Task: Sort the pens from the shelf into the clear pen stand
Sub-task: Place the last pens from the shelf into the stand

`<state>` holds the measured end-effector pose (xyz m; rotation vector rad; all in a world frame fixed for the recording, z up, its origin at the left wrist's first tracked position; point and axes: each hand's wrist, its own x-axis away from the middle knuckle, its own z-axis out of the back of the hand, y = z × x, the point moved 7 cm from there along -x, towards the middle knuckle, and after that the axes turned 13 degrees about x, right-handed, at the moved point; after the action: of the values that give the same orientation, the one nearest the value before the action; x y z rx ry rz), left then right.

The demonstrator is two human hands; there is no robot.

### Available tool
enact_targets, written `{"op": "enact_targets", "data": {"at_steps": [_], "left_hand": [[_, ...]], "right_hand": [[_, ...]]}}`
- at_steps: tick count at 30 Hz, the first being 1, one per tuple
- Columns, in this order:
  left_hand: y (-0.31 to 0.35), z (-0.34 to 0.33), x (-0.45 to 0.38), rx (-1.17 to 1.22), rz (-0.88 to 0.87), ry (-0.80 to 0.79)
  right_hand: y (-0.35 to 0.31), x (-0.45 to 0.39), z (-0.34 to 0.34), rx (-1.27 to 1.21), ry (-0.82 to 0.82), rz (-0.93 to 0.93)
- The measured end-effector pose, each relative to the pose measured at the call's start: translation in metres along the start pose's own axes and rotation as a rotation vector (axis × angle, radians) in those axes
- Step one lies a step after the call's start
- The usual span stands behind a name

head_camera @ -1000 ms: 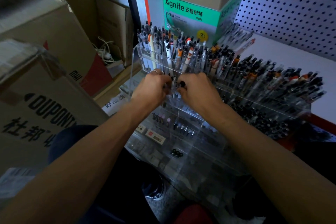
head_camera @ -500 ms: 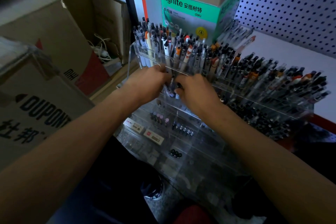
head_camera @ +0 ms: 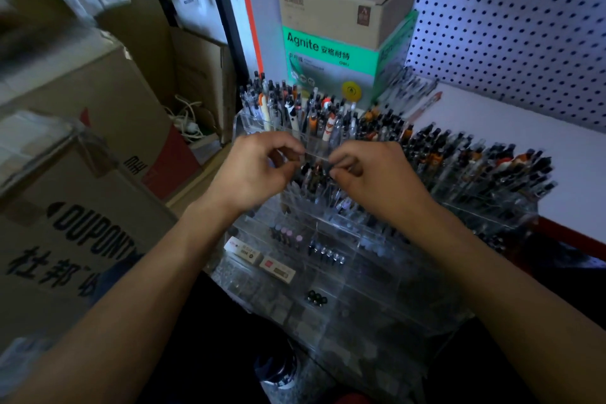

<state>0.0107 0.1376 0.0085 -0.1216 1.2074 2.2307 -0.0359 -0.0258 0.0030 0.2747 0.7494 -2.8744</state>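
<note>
A clear tiered pen stand point(head_camera: 377, 298) stands in front of me, its upper rows packed with upright pens point(head_camera: 295, 108) and more pens point(head_camera: 475, 157) to the right. Both hands hover over the second row at the left. My left hand point(head_camera: 252, 170) and my right hand point(head_camera: 377, 174) have curled fingers, and each pinches one end of a thin clear pen point(head_camera: 316, 156) held crosswise between them. A few dark-capped pens point(head_camera: 314, 177) stand just below that pen. The lower tiers hold only some small caps and refills.
A green Agnite box point(head_camera: 331, 52) with a brown carton on top stands behind the stand. A white pegboard point(head_camera: 524, 26) and white shelf point(head_camera: 574, 167) lie to the right. Large cardboard boxes point(head_camera: 65, 223) crowd the left. Two erasers point(head_camera: 244, 249) lie in a low tier.
Both hands have lifted slightly out of the row and moved apart, and a thin clear pen now spans between their fingertips. The camera has tilted upward a little.
</note>
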Motion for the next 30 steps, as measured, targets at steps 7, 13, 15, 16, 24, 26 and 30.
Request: {"op": "enact_targets", "data": {"at_steps": [7,13,15,16,24,26,30], "left_hand": [[0.04,-0.007,-0.022,0.263,-0.001,-0.024],[0.09,-0.031,-0.076,0.346,0.0,-0.088],[0.099,-0.044,-0.101,0.315,0.013,-0.145],[0.1,-0.052,-0.114,0.295,0.033,-0.181],[0.077,-0.135,-0.186,-0.083,0.207,-0.476],[0.068,-0.158,-0.198,-0.222,0.24,-0.575],[0.049,-0.199,-0.22,-0.493,0.262,-0.681]], "right_hand": [[0.007,0.005,0.075,-0.03,0.066,-0.051],[0.053,0.002,0.139,-0.085,0.267,-0.16],[0.077,-0.001,0.15,-0.103,0.295,-0.226],[0.089,-0.003,0.152,-0.121,0.294,-0.256],[0.179,0.0,0.143,-0.208,0.206,-0.497],[0.199,0.003,0.139,-0.233,0.173,-0.551],[0.224,0.006,0.136,-0.282,0.146,-0.6]]}}
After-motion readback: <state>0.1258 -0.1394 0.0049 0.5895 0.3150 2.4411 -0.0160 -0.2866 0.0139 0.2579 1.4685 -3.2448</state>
